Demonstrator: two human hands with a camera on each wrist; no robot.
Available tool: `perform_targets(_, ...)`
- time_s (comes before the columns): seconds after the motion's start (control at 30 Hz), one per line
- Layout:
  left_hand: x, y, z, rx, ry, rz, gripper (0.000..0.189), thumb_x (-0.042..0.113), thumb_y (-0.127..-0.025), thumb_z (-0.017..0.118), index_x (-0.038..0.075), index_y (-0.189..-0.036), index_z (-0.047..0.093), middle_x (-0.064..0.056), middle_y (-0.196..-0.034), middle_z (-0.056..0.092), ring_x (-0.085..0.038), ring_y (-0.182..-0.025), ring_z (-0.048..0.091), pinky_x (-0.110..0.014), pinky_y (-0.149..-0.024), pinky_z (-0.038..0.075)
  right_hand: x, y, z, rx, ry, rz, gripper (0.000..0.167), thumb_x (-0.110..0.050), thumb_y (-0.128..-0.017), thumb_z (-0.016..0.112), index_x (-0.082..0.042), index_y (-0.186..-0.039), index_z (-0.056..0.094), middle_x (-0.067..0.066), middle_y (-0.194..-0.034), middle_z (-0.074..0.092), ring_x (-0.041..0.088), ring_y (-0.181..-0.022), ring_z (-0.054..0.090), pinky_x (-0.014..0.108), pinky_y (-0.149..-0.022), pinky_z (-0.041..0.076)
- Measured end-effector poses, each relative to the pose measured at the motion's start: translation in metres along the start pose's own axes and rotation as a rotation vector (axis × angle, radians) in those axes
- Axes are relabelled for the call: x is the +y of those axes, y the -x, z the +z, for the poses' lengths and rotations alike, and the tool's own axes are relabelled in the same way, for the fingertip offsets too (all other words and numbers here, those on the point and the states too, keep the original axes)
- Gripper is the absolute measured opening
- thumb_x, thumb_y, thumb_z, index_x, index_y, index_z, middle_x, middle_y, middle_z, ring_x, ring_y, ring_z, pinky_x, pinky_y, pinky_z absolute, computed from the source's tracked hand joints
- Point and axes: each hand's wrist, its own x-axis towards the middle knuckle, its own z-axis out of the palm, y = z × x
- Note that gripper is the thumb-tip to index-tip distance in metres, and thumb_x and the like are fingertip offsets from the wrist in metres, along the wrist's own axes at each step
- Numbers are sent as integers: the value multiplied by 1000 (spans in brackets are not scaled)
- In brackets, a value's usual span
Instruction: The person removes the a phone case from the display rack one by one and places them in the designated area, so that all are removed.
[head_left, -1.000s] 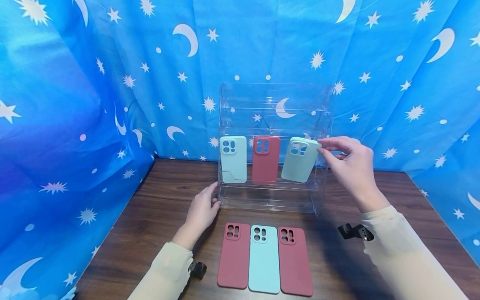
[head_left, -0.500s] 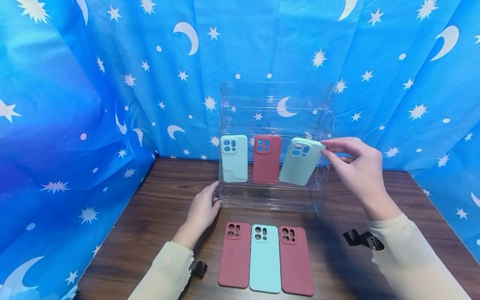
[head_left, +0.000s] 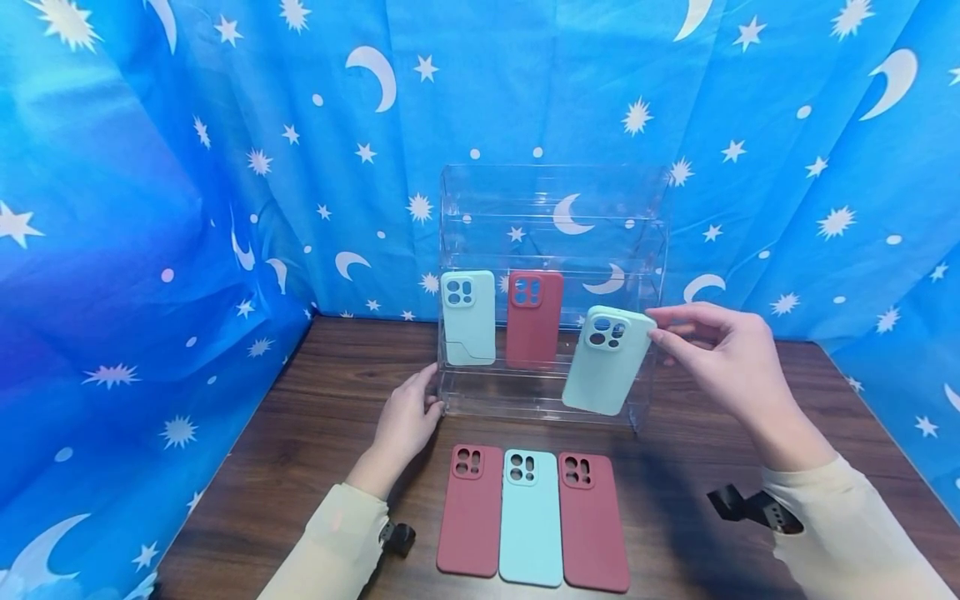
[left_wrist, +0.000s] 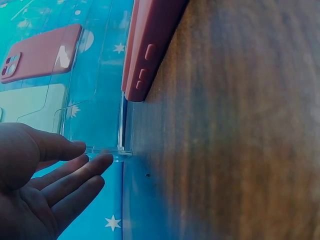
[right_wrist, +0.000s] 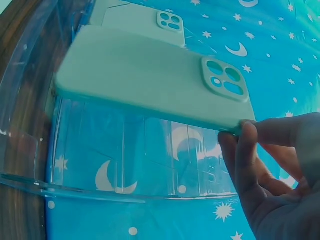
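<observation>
A mint-green phone case is pinched at its upper right corner by my right hand, thumb and fingers on its edge. The case tilts in front of the lower right of a clear tiered display stand; its camera cutouts are at the top. My left hand rests at the stand's lower left side. In the left wrist view its fingers are nearly straight, fingertips right at the stand's edge. On the stand, another mint case and a red case stand upright side by side.
In front of the stand, a red case, a mint case and another red case lie in a row on the dark wooden table. A blue curtain with moons and stars surrounds the table.
My right hand has drawn the mint case out of its place on the stand's right, bringing it forward, down and slightly right. The left hand stays at the stand's side.
</observation>
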Motion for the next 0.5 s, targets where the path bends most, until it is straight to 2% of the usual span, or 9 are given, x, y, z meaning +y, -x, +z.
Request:
perform_targets(0.17, 0, 0, -1, 9, 0, 8, 64, 2, -89, 76, 8, -149, 53, -15, -133, 68, -21, -99, 76, -45, -93, 61, 7, 4, -4, -67, -3, 18, 32, -29, -95, 77, -13, -122, 76, 1, -102, 80, 4, -76, 75, 20, -65, 61)
perform_targets(0.37, -2, 0, 0, 14, 5, 12, 65, 1, -88, 76, 9, -149, 53, -16, -134, 68, -21, -98, 76, -44, -92, 61, 19, 9, -8, -167, 2, 71, 33, -29, -96, 76, -9, -122, 75, 16, -111, 78, 11, -80, 77, 25, -66, 63)
perform_targets(0.5, -3, 0, 1, 11, 5, 13, 65, 1, -89, 76, 9, -149, 53, -16, -134, 68, -21, -98, 76, -43, -93, 61, 28, 12, -10, -246, 22, 125, 35, -30, -96, 75, -8, -123, 74, 18, -114, 76, 14, -80, 76, 30, -65, 62)
